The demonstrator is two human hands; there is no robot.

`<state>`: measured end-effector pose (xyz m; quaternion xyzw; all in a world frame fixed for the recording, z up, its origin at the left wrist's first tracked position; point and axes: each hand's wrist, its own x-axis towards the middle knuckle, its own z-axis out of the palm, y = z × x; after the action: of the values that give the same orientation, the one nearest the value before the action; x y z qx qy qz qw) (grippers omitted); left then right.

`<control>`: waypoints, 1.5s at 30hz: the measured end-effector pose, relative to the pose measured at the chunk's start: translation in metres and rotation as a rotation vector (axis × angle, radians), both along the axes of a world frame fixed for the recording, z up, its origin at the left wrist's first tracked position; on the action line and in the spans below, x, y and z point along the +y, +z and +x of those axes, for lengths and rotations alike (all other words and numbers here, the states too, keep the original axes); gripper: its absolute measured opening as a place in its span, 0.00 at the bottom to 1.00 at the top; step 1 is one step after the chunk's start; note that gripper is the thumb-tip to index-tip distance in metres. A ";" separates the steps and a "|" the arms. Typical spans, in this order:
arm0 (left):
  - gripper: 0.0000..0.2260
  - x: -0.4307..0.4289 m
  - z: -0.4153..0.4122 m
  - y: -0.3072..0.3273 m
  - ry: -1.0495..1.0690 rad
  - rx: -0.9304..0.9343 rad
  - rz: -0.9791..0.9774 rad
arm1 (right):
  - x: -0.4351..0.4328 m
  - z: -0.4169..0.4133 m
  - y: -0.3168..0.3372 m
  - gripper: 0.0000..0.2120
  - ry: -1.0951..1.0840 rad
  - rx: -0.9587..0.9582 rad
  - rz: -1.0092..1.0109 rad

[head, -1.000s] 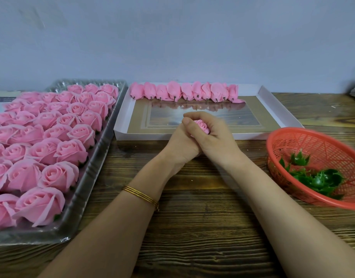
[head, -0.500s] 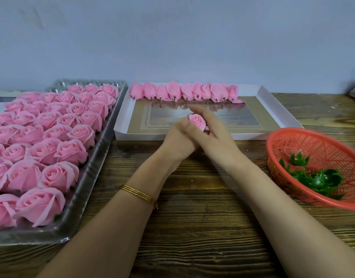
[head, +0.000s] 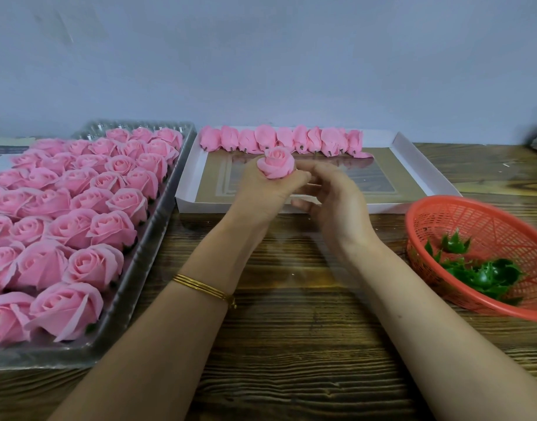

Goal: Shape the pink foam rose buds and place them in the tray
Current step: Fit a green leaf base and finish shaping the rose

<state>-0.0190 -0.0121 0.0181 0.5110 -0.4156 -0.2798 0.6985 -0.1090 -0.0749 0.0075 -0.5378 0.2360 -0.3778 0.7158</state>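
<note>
One bud [head: 276, 165] was in play, and in the last second it had come out of hiding. A moment before, both hands had been clenched together around it, only a sliver of pink showing. Now the right hand [head: 334, 205] had let go and hung just beside it, fingers slack and holding nothing. The left hand [head: 261, 192] gripped the bud by its base and had lifted it above the near half of the white tray [head: 413, 159]. I took that to mean the squeezing was over and only the placing remained.

The bud looked soft and matte, its foam petals wound in a tight spiral, rounder and more closed than the roses [head: 78, 226] packed in the clear tray [head: 157, 226] on the left, whose outer petals flared. Along the white tray's far edge lay a row [head: 279, 139] of finished buds on their sides, touching one another, dark stubs pointing toward me. The tray's floor was glossy and mirrored them faintly; its rim was plain white card.

To the right sat a red basket [head: 489, 220] of open plastic mesh holding spiky green calyxes [head: 485, 271]. A thin gold bangle [head: 203, 287] circled the left wrist. The tabletop [head: 291, 360] was dark, deeply grained wood.
</note>
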 end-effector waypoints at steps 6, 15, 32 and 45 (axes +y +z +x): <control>0.13 -0.003 0.002 -0.001 0.038 0.124 0.058 | 0.005 -0.001 0.000 0.14 0.244 -0.072 0.190; 0.12 -0.007 -0.001 -0.003 0.071 0.178 0.095 | 0.005 -0.001 -0.009 0.11 0.317 -0.074 0.160; 0.12 -0.008 -0.006 -0.005 0.116 0.172 0.158 | 0.012 0.002 -0.007 0.13 0.269 -0.056 0.196; 0.10 -0.006 -0.003 -0.004 0.078 0.102 0.182 | 0.012 0.003 -0.006 0.14 0.246 -0.095 0.214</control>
<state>-0.0217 -0.0180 0.0140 0.5732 -0.3320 -0.3147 0.6798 -0.1056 -0.0624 0.0016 -0.4648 0.1732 -0.2850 0.8202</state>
